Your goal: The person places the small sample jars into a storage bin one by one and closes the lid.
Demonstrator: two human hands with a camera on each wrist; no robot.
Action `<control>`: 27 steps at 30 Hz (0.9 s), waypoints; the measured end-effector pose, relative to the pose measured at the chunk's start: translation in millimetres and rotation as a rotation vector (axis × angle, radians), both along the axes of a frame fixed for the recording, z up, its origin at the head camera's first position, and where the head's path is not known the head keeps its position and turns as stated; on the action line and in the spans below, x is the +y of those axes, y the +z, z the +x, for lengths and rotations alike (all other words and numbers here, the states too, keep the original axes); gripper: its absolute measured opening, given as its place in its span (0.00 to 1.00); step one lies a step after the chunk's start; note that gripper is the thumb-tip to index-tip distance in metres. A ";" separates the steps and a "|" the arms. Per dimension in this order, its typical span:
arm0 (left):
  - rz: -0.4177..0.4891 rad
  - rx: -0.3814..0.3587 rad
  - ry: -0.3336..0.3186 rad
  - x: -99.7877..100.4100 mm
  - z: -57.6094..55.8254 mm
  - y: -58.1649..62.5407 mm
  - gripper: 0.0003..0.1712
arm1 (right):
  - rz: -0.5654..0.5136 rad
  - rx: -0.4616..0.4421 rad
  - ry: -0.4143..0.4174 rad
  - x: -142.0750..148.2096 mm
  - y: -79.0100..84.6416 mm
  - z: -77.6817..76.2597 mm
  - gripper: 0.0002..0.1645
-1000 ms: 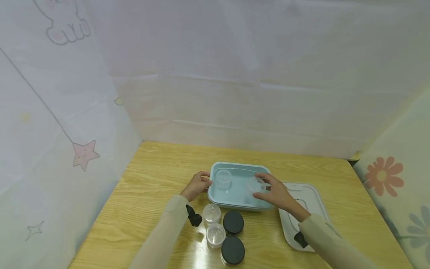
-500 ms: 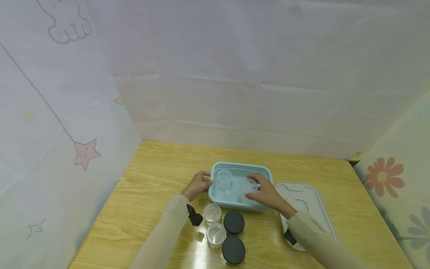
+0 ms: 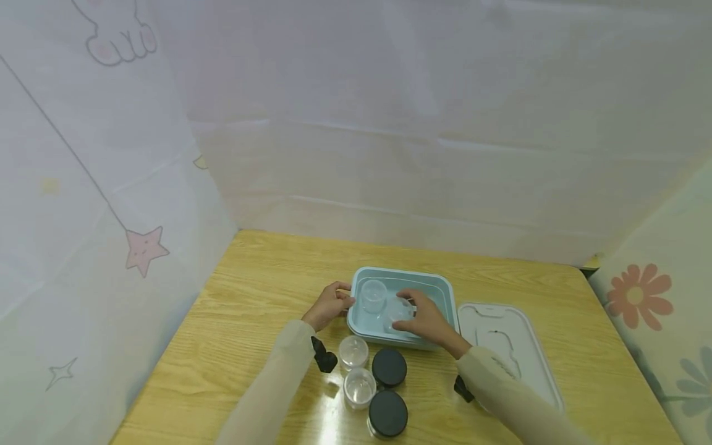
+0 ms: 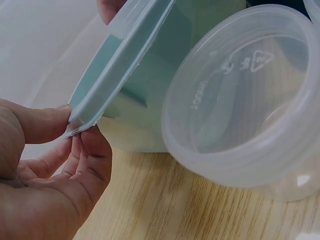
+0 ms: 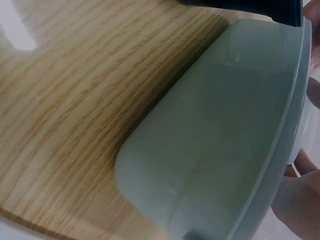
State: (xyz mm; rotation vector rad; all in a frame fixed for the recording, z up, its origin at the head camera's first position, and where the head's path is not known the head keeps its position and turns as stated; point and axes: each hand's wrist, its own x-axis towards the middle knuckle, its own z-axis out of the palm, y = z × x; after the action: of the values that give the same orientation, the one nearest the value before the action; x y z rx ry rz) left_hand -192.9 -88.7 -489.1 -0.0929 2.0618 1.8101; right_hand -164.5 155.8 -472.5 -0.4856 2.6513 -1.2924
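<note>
A pale blue plastic tub (image 3: 425, 284) stands on the wooden table. My left hand (image 3: 329, 306) pinches the tub's left rim between thumb and fingers, plain in the left wrist view, where the rim (image 4: 107, 82) runs up from the thumb. Inside the tub, my right hand (image 3: 425, 318) holds a clear plastic cup (image 3: 397, 314) with thumb and fingers around it. Another clear cup (image 3: 373, 295) sits in the tub's left end, right beside the held one. In the right wrist view the tub's outer wall (image 5: 200, 135) hides most of the right hand (image 5: 300, 197).
In front of the tub stand two clear cups (image 3: 353, 351) (image 3: 360, 387) and two jars with black lids (image 3: 389, 367) (image 3: 388, 413). A white lid (image 3: 534, 346) lies to the right, partly under the right sleeve. Printed cloth walls (image 3: 389, 161) enclose the table.
My right hand has carried the clear cup leftward inside the tub, closer to the other cup. The left hand has kept its hold on the rim.
</note>
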 end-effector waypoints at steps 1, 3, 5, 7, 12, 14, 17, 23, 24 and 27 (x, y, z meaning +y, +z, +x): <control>0.001 0.001 -0.002 0.1 0.4 0.2 0.22 | 0.006 0.001 0.001 -1.9 -0.4 -0.5 0.38; 0.003 0.003 -0.007 0.2 1.1 0.4 0.22 | 0.013 -0.003 0.000 -5.3 -1.5 -1.4 0.38; 0.006 0.002 -0.011 0.3 1.4 0.1 0.22 | 0.020 -0.009 -0.001 -8.0 -3.3 -2.3 0.38; 0.009 -0.001 -0.011 0.2 1.2 -0.5 0.22 | 0.033 -0.016 0.001 -10.1 -5.2 -3.1 0.38; 0.007 0.001 -0.007 0.2 0.2 -0.6 0.21 | 0.049 -0.028 -0.016 -14.5 -9.4 -5.5 0.39; 0.002 0.007 -0.006 0.5 -0.2 -0.6 0.21 | 0.053 -0.028 -0.022 -16.6 -10.6 -6.5 0.39; 0.002 0.002 0.001 0.6 -0.7 -1.1 0.21 | 0.059 -0.020 -0.019 -20.2 -11.9 -7.4 0.38; 0.002 0.001 0.001 1.4 0.0 -0.7 0.21 | 0.035 0.002 0.013 -26.2 -11.9 -6.7 0.38; 0.004 0.001 0.002 1.6 0.2 -0.3 0.21 | 0.030 0.006 0.019 -27.0 -11.5 -6.5 0.38; 0.004 0.002 0.003 2.1 0.6 0.8 0.21 | 0.014 0.007 0.028 -29.9 -10.1 -6.2 0.37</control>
State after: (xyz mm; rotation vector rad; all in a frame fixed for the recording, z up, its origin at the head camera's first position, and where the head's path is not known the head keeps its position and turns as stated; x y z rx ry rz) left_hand -192.3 -86.7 -488.4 -0.0924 2.0602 1.8171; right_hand -170.7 125.9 -482.6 -0.5238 2.6475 -1.2656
